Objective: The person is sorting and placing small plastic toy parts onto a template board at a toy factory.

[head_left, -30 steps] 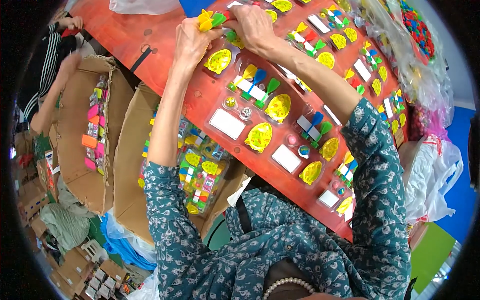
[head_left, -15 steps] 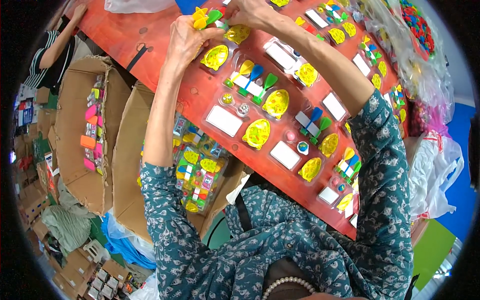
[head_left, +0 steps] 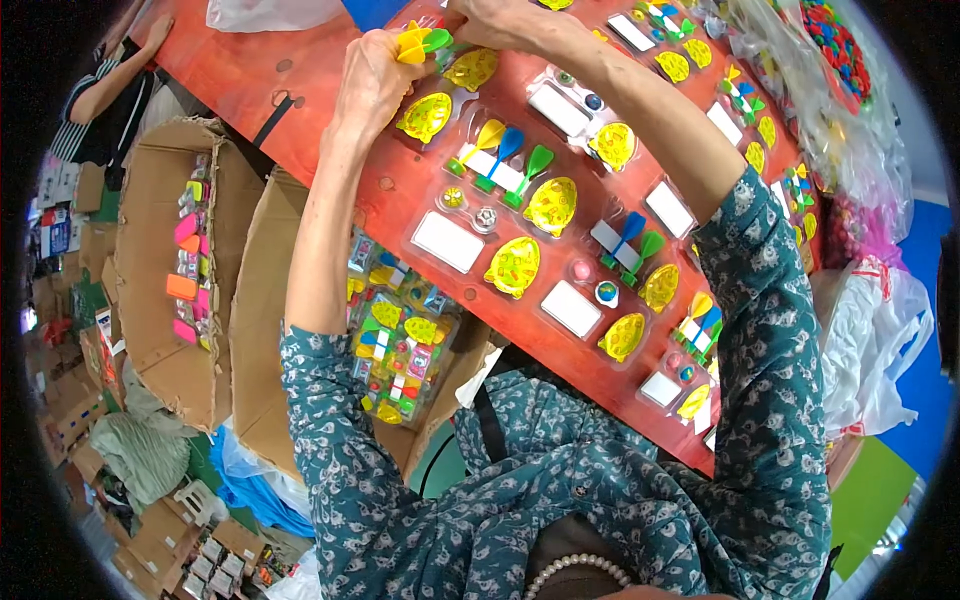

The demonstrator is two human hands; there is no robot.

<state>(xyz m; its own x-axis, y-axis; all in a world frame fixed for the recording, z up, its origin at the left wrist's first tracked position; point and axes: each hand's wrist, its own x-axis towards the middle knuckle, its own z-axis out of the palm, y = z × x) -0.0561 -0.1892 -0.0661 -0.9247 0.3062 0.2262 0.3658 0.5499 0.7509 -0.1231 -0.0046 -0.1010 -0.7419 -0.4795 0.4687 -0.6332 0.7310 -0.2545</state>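
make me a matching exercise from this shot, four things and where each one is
Things:
1. left hand
2. cardboard box
3. white bag
4. red table

Places:
a. right edge of the picture
b. gripping yellow and green toy pieces at the top
c. under the clear toy trays
d. on the floor, left

Pairs: 1-b, 2-d, 3-a, 4-c

My left hand (head_left: pixel 372 80) has drifted a touch left and up along the red table (head_left: pixel 240 60), the small yellow and green toy pieces (head_left: pixel 420 42) still pinched in its fingers. My right hand (head_left: pixel 492 15) has pulled away from them, up to the top edge of view. The clear blister trays (head_left: pixel 520 215) have slid lower beneath my grip.
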